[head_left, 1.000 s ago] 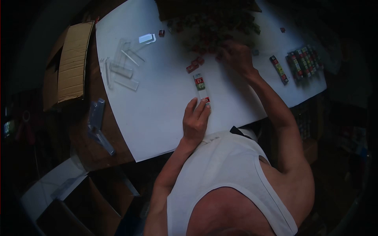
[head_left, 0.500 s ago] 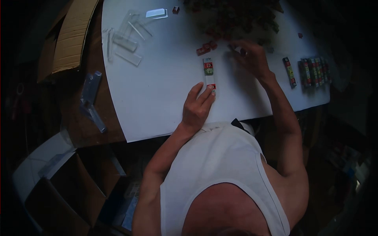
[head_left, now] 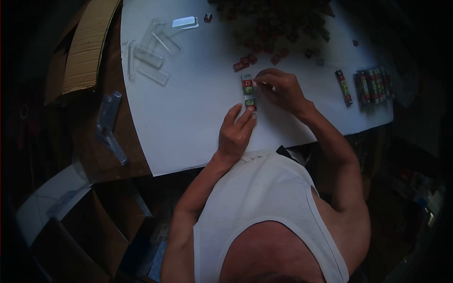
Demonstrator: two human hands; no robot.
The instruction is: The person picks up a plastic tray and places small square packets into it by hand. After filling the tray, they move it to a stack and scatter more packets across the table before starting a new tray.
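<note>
A narrow clear case [head_left: 248,98] lies on the white table, holding small red and green pieces with a pale gap between them. The fingers of my left hand [head_left: 235,134] press and hold its lower end. My right hand [head_left: 284,89] is at the upper right side of the case, thumb and fingers pinched together. Whatever is between those fingertips is too dark to make out. Just above the case sit several small red blocks [head_left: 245,62], with more red blocks [head_left: 277,58] to their right.
A dark heap of small red and green pieces [head_left: 283,28] covers the table's far side. Several clear plastic cases [head_left: 151,56] lie at left. Filled cases [head_left: 375,86] stand grouped at right beside a single one [head_left: 344,87]. A cardboard box [head_left: 87,47] is at the left edge.
My right hand has come down and left from near the heap to the case. A green piece now shows above the lower red one, narrowing the pale gap. My left hand stays put.
</note>
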